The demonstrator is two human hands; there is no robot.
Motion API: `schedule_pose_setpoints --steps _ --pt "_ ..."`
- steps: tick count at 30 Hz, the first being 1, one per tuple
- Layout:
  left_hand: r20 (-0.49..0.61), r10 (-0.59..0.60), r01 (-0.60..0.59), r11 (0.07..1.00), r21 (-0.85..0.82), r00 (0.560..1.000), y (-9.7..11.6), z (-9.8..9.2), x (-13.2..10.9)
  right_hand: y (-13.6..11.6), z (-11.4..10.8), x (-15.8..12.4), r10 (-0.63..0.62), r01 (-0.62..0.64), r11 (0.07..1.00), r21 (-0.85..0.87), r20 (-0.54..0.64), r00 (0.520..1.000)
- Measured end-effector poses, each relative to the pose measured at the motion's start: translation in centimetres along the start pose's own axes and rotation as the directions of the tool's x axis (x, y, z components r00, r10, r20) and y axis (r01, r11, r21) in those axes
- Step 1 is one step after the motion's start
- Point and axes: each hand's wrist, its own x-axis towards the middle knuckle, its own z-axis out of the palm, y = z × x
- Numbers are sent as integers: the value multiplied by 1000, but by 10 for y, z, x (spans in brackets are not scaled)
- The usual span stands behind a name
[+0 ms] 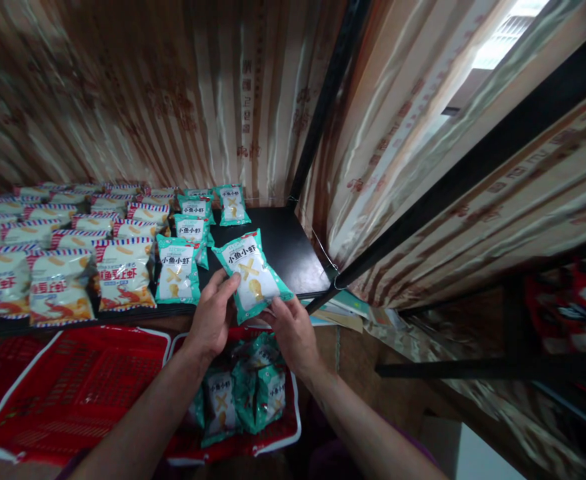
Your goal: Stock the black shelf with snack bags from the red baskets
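Both of my hands hold one teal and white snack bag (253, 275), tilted, above the front edge of the black shelf (297, 250). My left hand (213, 313) grips its lower left side, and my right hand (293, 333) pinches its lower right corner. Left of it, a teal bag (178, 270) stands at the front of a row of matching bags. Another teal bag (232, 205) stands alone at the back of the shelf. Below my hands, several teal bags (221, 403) lie in a red basket (293, 423) with a white rim.
Rows of white, red and blue snack bags (125, 273) fill the shelf's left part. A second red basket (83, 393) sits at the lower left. Black metal posts (413, 213) cross the right side, before patterned curtains (243, 100). A white box (483, 457) is at the lower right.
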Motion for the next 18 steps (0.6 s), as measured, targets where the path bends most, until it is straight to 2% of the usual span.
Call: schedule_pose_setpoints --steps 4,7,10,13,15,18 --pt "39 -31 30 1000 7 999 -1 -1 0 -1 -1 2 -37 34 999 -29 -109 993" --pt "56 -23 22 1000 20 998 -3 -4 3 -5 -2 2 -96 81 991 -104 -148 984" --pt "47 -30 26 997 74 998 -6 -7 5 -9 -4 1 -149 109 968 -227 -165 975" --pt "-19 -19 22 985 169 1000 -10 -9 6 -12 -7 -1 -225 173 919 -353 -114 968" --pt "-40 24 -15 975 224 999 -11 -9 5 -13 -10 -3 -334 277 827 -489 -31 942" --pt "25 72 -76 968 241 997 -10 -8 2 -17 -12 -4 -491 479 559 -677 195 849"
